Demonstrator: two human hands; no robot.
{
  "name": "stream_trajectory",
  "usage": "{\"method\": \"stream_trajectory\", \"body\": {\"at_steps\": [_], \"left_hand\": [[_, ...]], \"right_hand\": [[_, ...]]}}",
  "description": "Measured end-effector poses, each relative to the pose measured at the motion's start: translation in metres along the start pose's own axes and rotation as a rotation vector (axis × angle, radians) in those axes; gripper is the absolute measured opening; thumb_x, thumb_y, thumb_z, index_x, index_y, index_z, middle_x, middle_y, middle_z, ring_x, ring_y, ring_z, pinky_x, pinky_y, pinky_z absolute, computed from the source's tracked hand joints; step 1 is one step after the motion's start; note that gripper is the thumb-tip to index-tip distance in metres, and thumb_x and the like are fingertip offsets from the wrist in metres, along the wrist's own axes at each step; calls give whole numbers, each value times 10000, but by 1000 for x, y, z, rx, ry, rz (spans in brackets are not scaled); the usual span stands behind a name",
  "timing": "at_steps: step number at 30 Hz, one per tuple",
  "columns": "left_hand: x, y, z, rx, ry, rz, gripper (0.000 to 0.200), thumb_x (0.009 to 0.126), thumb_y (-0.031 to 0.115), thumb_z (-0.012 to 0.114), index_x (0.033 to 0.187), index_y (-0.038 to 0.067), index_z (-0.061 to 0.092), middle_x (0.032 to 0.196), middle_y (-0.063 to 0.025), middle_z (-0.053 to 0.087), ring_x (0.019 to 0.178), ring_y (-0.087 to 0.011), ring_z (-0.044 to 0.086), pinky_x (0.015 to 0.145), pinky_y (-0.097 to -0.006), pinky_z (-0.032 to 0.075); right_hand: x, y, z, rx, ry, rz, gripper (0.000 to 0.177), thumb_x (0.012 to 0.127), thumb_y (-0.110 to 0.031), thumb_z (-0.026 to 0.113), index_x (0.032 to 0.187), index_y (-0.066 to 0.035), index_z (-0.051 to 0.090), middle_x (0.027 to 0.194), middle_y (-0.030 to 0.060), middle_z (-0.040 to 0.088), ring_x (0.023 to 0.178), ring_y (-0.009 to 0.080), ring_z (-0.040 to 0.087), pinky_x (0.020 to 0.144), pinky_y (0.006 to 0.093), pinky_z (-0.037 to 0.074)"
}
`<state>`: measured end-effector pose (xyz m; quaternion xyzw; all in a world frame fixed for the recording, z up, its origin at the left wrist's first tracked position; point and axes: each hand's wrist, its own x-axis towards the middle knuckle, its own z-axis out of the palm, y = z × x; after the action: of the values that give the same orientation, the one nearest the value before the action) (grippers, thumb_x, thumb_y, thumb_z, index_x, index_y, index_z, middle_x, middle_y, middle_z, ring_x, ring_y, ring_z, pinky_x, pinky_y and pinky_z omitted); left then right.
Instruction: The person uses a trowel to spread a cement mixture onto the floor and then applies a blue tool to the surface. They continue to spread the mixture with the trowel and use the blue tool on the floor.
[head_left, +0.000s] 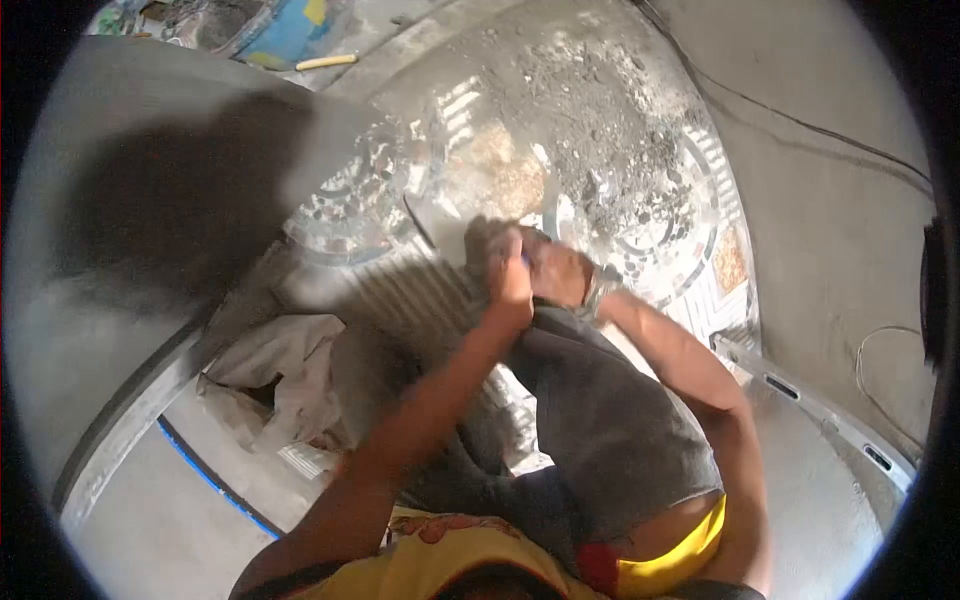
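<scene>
Floor (830, 200): bare grey concrete fills the right side of the frame; a big shadow covers the grey surface at the left.
Mosaic (660, 230): round patterned pieces already lie in the upper centre and to the right. Much grit and rubble is on them, so I judge they are laid but not yet cleaned.
Mortar (420, 290): a grey bed with combed ridges sits in the centre, just left of your hands. No piece lies on it, so this part seems prepared and waiting to be covered.
Sack (280, 370): crumpled pale cloth or bag at centre left, beside the mortar.
Rail (820, 410): a long metal bar lies at the lower right, apart from your hands.
Left hand (510, 285): closed in a fist around a handle, a bit of blue showing at the top.
Right hand (560, 272): fingers curled, pressed against the left hand; I cannot tell if it grips the handle too.
Trowel (435, 215): blurred; a flat pale blade seems to reach from your hands to the upper left, at the border between mortar and mosaic.
Left to do, as I judge: the combed area and the bare grey at the left.
</scene>
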<state>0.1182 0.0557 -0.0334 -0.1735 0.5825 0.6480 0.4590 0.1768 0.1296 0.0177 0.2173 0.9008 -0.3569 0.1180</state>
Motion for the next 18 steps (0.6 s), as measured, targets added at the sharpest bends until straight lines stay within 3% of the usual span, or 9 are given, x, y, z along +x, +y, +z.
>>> {"method": "stream_trajectory", "body": {"at_steps": [2, 3, 4, 5, 7, 10, 13, 16, 18], "left_hand": [[12, 30, 36, 84, -59, -29, 389, 874, 355, 464, 993, 0, 569, 946, -119, 582, 841, -211, 524, 740, -318, 420], [23, 49, 57, 181, -114, -77, 414, 859, 383, 469, 940, -8, 575, 904, -124, 586, 806, -213, 521, 711, -334, 418], [33, 71, 80, 279, -174, -119, 444, 844, 411, 473, 887, -17, 581, 862, -129, 591, 770, -216, 519, 683, -350, 415], [60, 74, 93, 377, -277, -185, 444, 832, 435, 535, 1015, 30, 541, 1012, -111, 567, 904, -230, 520, 741, -388, 433], [49, 91, 109, 483, -348, -265, 457, 827, 433, 545, 1024, 22, 545, 986, -127, 568, 881, -235, 531, 706, -390, 456], [33, 75, 86, 619, -373, -70, 415, 836, 395, 544, 989, 9, 552, 922, -125, 571, 814, -228, 550, 661, -370, 473], [32, 51, 45, 442, -156, 141, 349, 843, 341, 540, 956, 12, 560, 901, -107, 584, 793, -196, 556, 664, -331, 466], [45, 60, 24, -109, 34, 39, 311, 854, 316, 527, 894, 10, 571, 873, -88, 613, 759, -172, 574, 675, -296, 457], [48, 100, 34, -292, -64, -44, 265, 863, 312, 509, 866, 53, 564, 830, -61, 604, 723, -163, 577, 655, -298, 467]], "right_hand": [[25, 29, -19, 6, -62, 134, 218, 796, -154, 483, 828, 34, 588, 580, 206, 567, 502, 290, 589, 416, 367, 477], [36, 51, -28, 21, 173, -122, 220, 799, -201, 493, 771, -7, 593, 589, 186, 573, 497, 279, 584, 443, 374, 476], [52, 55, -49, 9, 166, -57, 243, 795, -231, 505, 778, -3, 588, 614, 173, 587, 521, 285, 595, 475, 375, 485], [54, 48, -71, 113, 66, 162, 319, 819, -285, 492, 768, 17, 583, 627, 189, 591, 533, 297, 598, 471, 380, 476], [46, 52, -75, 373, 137, 273, 348, 842, -317, 469, 849, 14, 575, 640, 200, 595, 551, 318, 606, 487, 395, 476], [22, 28, -56, 429, 362, 329, 364, 851, -338, 453, 978, -10, 547, 658, 226, 595, 582, 350, 615, 512, 424, 479], [29, 13, -39, 212, 346, 86, 364, 820, -312, 483, 1020, -11, 528, 691, 244, 594, 610, 359, 617, 532, 431, 481], [70, 3, -40, -35, 141, -165, 344, 796, -272, 511, 998, 4, 541, 756, 232, 601, 645, 330, 620, 553, 414, 483], [102, 5, -52, -246, 16, -276, 331, 779, -245, 530, 983, 15, 550, 799, 224, 606, 669, 310, 623, 567, 402, 484]]}}
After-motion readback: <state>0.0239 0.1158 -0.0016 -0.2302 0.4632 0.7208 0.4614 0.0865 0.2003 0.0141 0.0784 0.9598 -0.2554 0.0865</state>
